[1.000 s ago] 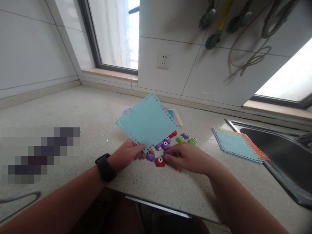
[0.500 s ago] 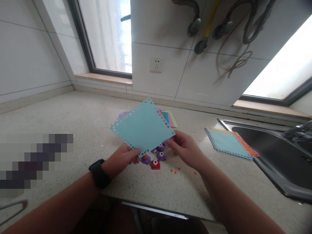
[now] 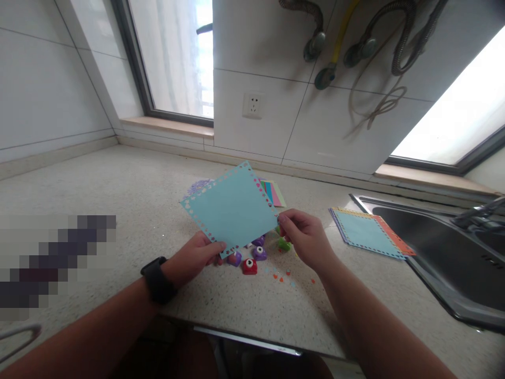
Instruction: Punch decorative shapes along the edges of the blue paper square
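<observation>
A light blue sheet of paper (image 3: 232, 208), its edges punched with rows of small shapes, is held tilted above the counter. My left hand (image 3: 201, 251), below a black wristwatch, pinches its near corner between thumb and fingers. At the sheet's right corner, my right hand (image 3: 303, 234) is closed, with thumb and fingertips pinching the edge. Under the paper stand several small craft punches: a red punch (image 3: 249, 267), a purple punch (image 3: 259, 253) and a green punch (image 3: 284, 244), partly covered by the paper or hand. Tiny orange and blue paper cutouts (image 3: 281, 279) lie in front.
A stack of punched paper (image 3: 363, 231), blue and orange among its sheets, lies by the steel sink (image 3: 418, 221) on the right. Behind the held sheet are coloured papers (image 3: 273, 193) and a pile of purple bits (image 3: 199, 186). The counter's front edge (image 3: 248, 341) runs below.
My right hand has shifted slightly right and regripped at the corner, with its fingers drawn together. The sheet has turned a little, and the green punch has come into sight.
</observation>
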Tool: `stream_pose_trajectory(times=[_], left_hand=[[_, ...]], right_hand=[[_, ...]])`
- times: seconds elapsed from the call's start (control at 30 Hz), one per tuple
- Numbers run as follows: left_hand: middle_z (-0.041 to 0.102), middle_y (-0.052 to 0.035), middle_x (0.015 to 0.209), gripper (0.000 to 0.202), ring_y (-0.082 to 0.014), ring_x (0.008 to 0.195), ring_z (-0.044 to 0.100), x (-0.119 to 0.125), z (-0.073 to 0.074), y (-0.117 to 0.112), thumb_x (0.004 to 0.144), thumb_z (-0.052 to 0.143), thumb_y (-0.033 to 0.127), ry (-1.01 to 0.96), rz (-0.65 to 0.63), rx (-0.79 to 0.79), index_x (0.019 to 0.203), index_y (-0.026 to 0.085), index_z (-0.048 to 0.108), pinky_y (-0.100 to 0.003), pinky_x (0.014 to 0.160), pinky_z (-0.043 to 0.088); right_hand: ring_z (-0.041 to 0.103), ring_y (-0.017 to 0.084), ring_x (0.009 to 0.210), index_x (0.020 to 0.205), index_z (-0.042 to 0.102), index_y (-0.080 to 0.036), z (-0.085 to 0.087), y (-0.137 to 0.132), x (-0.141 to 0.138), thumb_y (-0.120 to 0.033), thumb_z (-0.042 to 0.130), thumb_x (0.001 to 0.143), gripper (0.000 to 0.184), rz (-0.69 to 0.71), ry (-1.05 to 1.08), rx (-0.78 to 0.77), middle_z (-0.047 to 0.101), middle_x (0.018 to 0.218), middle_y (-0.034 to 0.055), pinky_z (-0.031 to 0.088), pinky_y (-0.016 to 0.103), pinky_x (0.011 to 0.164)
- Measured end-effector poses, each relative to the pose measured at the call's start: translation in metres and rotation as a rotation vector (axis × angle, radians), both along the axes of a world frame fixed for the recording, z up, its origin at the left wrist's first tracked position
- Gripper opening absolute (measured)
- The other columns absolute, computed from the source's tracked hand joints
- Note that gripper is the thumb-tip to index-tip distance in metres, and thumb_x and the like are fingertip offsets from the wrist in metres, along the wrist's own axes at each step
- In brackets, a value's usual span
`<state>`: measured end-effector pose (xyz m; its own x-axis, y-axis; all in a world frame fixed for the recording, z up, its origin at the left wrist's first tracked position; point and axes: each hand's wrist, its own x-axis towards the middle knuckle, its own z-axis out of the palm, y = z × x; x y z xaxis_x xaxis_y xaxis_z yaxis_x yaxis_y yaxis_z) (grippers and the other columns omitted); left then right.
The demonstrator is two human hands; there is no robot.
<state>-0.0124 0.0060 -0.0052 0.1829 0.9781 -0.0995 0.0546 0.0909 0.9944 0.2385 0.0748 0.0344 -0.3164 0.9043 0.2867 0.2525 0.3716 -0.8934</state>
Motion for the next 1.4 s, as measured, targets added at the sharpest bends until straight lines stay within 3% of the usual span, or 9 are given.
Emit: stream_pose_trajectory(times=[0.47, 0.73, 1.23, 1.4], left_hand=[[0.073, -0.0047, 0.066, 0.023, -0.0108, 0.052, 0.049, -0.001, 0.001, 0.0, 0.081, 0.059, 0.03, -0.021, -0.055, -0.005, 0.065, 0.016, 0.067, -0.024, 0.051, 0.036], [0.073, -0.0079, 0.066, 0.025, -0.0121, 0.051, 0.046, -0.005, -0.008, 0.002, 0.079, 0.053, 0.032, -0.075, -0.044, 0.03, 0.065, 0.015, 0.066, -0.026, 0.051, 0.034], [0.062, -0.0063, 0.061, 0.024, -0.0147, 0.052, 0.047, -0.009, -0.018, 0.008, 0.072, 0.045, 0.03, -0.145, -0.099, 0.075, 0.066, 0.015, 0.064, -0.028, 0.051, 0.032], [0.063, -0.0062, 0.061, 0.029, -0.0138, 0.052, 0.045, -0.009, -0.017, 0.007, 0.079, 0.048, 0.036, -0.135, -0.092, 0.086, 0.067, 0.015, 0.063, -0.028, 0.052, 0.033]], right_hand=[[0.047, 0.011, 0.051, 0.08, 0.066, -0.018, -0.001, 0.0, 0.001, -0.043, 0.061, 0.091, 0.028, -0.008, 0.032, -0.067, 0.055, 0.06, -0.0015, 0.037, 0.024, 0.046], [0.047, 0.011, 0.049, 0.075, 0.066, -0.017, -0.001, 0.003, 0.0, -0.041, 0.065, 0.087, 0.027, -0.035, 0.032, 0.026, 0.056, 0.057, -0.0014, 0.037, 0.024, 0.046], [0.047, 0.01, 0.048, 0.08, 0.067, -0.017, -0.004, 0.009, 0.004, -0.04, 0.064, 0.089, 0.025, -0.093, 0.004, 0.052, 0.057, 0.057, -0.0013, 0.037, 0.023, 0.045], [0.046, 0.01, 0.048, 0.078, 0.067, -0.017, -0.004, 0.008, 0.004, -0.04, 0.064, 0.089, 0.025, -0.081, -0.001, 0.06, 0.056, 0.057, -0.0016, 0.036, 0.023, 0.044]])
